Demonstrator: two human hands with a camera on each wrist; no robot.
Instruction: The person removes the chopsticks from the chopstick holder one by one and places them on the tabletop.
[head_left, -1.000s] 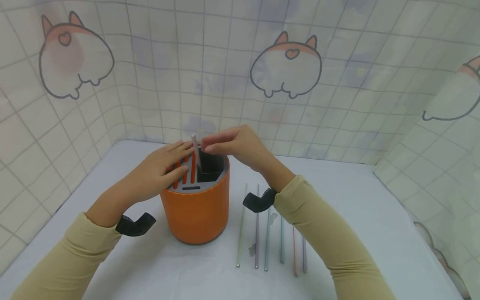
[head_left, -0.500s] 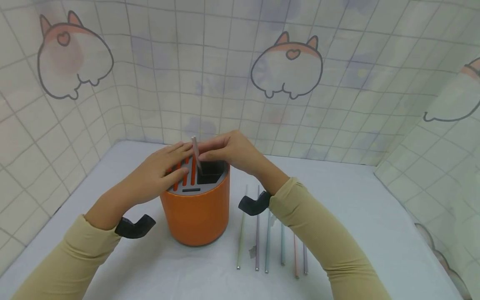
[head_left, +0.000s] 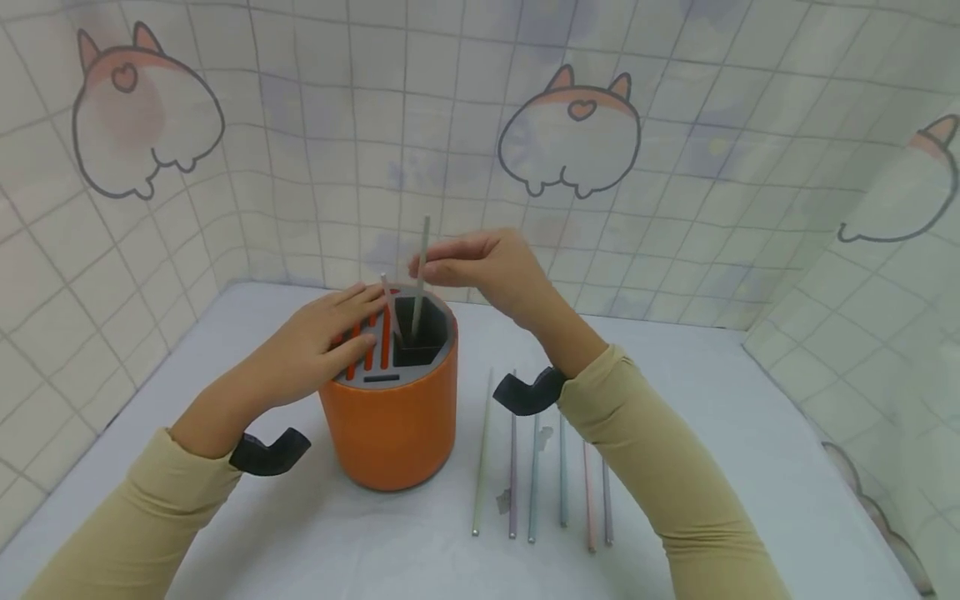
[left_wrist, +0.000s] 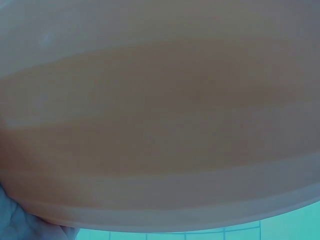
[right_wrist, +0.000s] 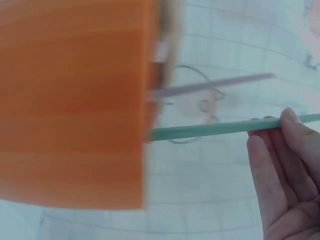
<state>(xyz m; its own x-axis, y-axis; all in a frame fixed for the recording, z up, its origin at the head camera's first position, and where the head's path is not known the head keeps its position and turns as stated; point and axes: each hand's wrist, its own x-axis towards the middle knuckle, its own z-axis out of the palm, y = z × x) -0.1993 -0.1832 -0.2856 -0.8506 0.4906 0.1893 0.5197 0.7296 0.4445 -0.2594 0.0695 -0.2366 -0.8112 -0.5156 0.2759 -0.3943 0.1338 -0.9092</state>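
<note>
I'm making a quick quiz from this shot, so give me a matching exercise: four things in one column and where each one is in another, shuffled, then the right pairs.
Things:
1. left hand
2. right hand
3. green straw
4. loose straws

Places:
A. flat on the table
B. resting on the orange holder
C. raised above the holder
D. upright, lower end in the dark compartment

Pairs: 1-B, 2-C, 3-D, 4-A

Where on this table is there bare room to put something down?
Free: the white table right of the row of straws, and the strip left of the orange holder. Crowded: the holder's top, where the left hand rests and the right hand pinches a straw.
</note>
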